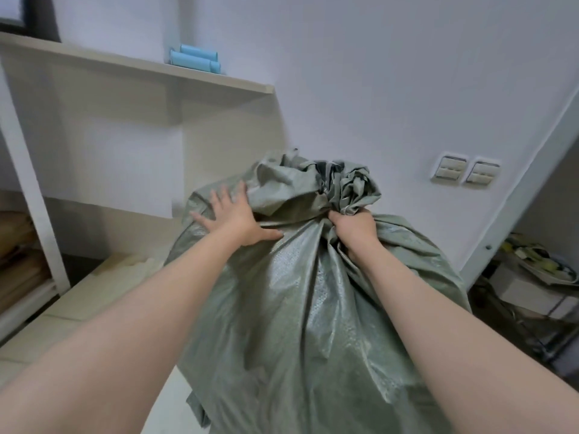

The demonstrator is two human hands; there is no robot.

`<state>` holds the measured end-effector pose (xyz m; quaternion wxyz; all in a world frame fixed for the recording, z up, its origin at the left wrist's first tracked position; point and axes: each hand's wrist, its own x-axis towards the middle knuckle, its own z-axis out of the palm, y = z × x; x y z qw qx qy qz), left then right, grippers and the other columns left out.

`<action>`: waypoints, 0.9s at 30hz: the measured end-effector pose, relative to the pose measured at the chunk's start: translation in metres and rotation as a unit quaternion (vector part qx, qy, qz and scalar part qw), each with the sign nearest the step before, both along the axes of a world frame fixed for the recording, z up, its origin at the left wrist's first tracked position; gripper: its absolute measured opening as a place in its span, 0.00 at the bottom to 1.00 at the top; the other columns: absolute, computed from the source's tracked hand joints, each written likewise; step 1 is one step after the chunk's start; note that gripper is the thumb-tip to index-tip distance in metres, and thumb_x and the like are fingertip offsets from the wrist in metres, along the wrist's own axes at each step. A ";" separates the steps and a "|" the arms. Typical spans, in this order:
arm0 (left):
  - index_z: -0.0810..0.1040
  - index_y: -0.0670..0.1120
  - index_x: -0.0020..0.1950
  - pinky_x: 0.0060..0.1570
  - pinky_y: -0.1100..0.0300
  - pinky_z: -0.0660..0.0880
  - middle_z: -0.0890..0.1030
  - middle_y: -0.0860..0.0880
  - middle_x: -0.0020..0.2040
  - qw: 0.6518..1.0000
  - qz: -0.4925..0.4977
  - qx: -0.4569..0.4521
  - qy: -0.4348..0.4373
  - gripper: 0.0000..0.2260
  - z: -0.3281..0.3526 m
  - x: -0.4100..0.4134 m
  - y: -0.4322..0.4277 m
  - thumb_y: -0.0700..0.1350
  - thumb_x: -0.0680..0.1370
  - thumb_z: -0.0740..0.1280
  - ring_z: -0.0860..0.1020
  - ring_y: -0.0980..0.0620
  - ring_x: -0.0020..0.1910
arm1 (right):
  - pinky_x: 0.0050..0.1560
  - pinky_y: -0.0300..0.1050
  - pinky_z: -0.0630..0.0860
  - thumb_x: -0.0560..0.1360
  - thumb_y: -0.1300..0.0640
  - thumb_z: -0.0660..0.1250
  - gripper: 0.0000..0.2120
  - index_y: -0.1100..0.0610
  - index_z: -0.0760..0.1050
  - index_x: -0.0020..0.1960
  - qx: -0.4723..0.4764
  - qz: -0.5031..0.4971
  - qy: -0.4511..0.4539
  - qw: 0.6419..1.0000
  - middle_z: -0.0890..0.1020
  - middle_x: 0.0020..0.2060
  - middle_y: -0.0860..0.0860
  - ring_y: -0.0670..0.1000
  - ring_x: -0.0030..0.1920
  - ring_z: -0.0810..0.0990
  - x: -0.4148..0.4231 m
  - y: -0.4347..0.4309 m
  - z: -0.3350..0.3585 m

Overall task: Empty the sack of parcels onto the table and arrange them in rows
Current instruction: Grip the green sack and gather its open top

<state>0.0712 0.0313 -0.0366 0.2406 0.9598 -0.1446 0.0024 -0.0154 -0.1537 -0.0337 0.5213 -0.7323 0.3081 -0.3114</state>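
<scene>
A big grey-green woven sack (297, 308) fills the middle of the view, bulging and standing on the pale table (78, 308). Its mouth is bunched into crumpled folds at the top. My right hand (352, 228) grips that gathered neck of the sack from the right. My left hand (233, 214) lies flat with spread fingers on the sack's upper left shoulder. No parcels show; the sack hides whatever is inside it.
A white shelf unit (131, 76) stands at the back left with pale blue rolls (195, 59) on its top board. Brown cardboard (18, 255) fills its lower left. Wall sockets (465, 170) sit on the right wall. Cluttered boxes (532, 277) lie low at right.
</scene>
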 end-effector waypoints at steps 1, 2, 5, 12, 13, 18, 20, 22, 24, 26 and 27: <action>0.50 0.56 0.79 0.65 0.26 0.37 0.42 0.47 0.80 1.000 0.014 -0.003 0.021 0.48 -0.004 -0.001 0.000 0.69 0.67 0.70 0.37 0.43 0.78 | 0.60 0.55 0.78 0.65 0.53 0.74 0.19 0.57 0.78 0.54 0.033 0.010 -0.035 0.999 0.84 0.52 0.54 0.56 0.53 0.82 -0.004 0.001 0.001; 0.58 0.56 0.78 0.66 0.26 0.37 0.46 0.47 0.80 0.999 0.026 0.004 0.024 0.38 -0.005 -0.004 -0.002 0.64 0.73 0.68 0.38 0.44 0.78 | 0.58 0.55 0.79 0.66 0.54 0.75 0.18 0.58 0.79 0.54 0.076 0.024 -0.081 0.994 0.85 0.50 0.54 0.56 0.51 0.83 -0.008 0.001 0.004; 0.70 0.59 0.71 0.71 0.33 0.38 0.58 0.46 0.79 0.995 0.074 -0.056 0.036 0.19 -0.002 -0.008 -0.013 0.46 0.81 0.61 0.42 0.48 0.79 | 0.54 0.55 0.81 0.72 0.63 0.72 0.14 0.63 0.78 0.57 0.177 0.034 -0.202 0.962 0.85 0.49 0.57 0.57 0.50 0.84 -0.022 -0.001 0.029; 0.78 0.58 0.54 0.71 0.38 0.57 0.82 0.47 0.53 0.906 0.053 -0.418 0.025 0.08 0.028 -0.011 -0.027 0.51 0.79 0.60 0.75 0.42 0.59 | 0.52 0.42 0.79 0.75 0.65 0.68 0.12 0.64 0.78 0.58 0.078 -0.007 -0.255 0.964 0.84 0.48 0.52 0.50 0.48 0.82 -0.031 0.011 0.076; 0.79 0.57 0.54 0.71 0.39 0.55 0.82 0.48 0.51 0.902 0.049 -0.429 0.005 0.08 0.039 -0.016 -0.028 0.51 0.80 0.60 0.75 0.42 0.57 | 0.51 0.40 0.79 0.75 0.64 0.68 0.12 0.64 0.78 0.58 0.069 -0.005 -0.259 0.963 0.83 0.48 0.52 0.49 0.48 0.82 -0.032 0.012 0.083; 0.79 0.63 0.48 0.66 0.33 0.64 0.83 0.55 0.42 0.842 -0.070 -0.532 -0.052 0.09 0.087 -0.019 -0.036 0.52 0.73 0.61 0.79 0.43 0.53 | 0.50 0.36 0.79 0.76 0.62 0.66 0.10 0.61 0.77 0.57 0.061 -0.013 -0.297 0.953 0.83 0.48 0.51 0.47 0.47 0.82 -0.035 0.006 0.120; 0.79 0.66 0.45 0.65 0.32 0.65 0.84 0.57 0.42 0.825 -0.102 -0.551 -0.067 0.10 0.096 -0.016 -0.042 0.51 0.73 0.62 0.80 0.44 0.54 | 0.44 0.33 0.79 0.77 0.62 0.66 0.06 0.59 0.76 0.53 0.063 -0.006 -0.323 0.944 0.83 0.44 0.48 0.46 0.44 0.82 -0.034 0.002 0.130; 0.78 0.69 0.45 0.67 0.32 0.62 0.84 0.59 0.45 0.823 -0.117 -0.550 -0.082 0.12 0.098 -0.015 -0.047 0.50 0.73 0.62 0.78 0.45 0.58 | 0.43 0.33 0.79 0.76 0.61 0.67 0.06 0.59 0.77 0.53 0.063 0.013 -0.326 0.943 0.83 0.44 0.49 0.45 0.43 0.82 -0.031 -0.003 0.131; 0.78 0.67 0.53 0.71 0.31 0.52 0.83 0.55 0.55 0.861 -0.092 -0.492 -0.089 0.14 0.088 -0.011 -0.052 0.48 0.76 0.61 0.71 0.43 0.68 | 0.49 0.41 0.82 0.76 0.60 0.68 0.11 0.61 0.78 0.57 0.057 0.040 -0.282 0.957 0.85 0.48 0.53 0.49 0.46 0.84 -0.023 -0.009 0.120; 0.78 0.61 0.59 0.72 0.33 0.41 0.81 0.51 0.59 0.914 -0.020 -0.398 -0.077 0.15 0.069 -0.006 -0.051 0.45 0.79 0.59 0.68 0.42 0.71 | 0.50 0.48 0.82 0.75 0.60 0.69 0.11 0.61 0.79 0.57 0.055 0.072 -0.205 0.974 0.85 0.48 0.54 0.52 0.47 0.84 -0.016 -0.014 0.102; 0.78 0.59 0.59 0.72 0.34 0.41 0.82 0.51 0.58 0.922 0.002 -0.382 -0.068 0.15 0.062 -0.005 -0.048 0.44 0.79 0.59 0.70 0.43 0.68 | 0.51 0.50 0.82 0.75 0.60 0.70 0.11 0.60 0.79 0.57 0.052 0.076 -0.169 0.981 0.85 0.47 0.54 0.53 0.47 0.85 -0.012 -0.017 0.093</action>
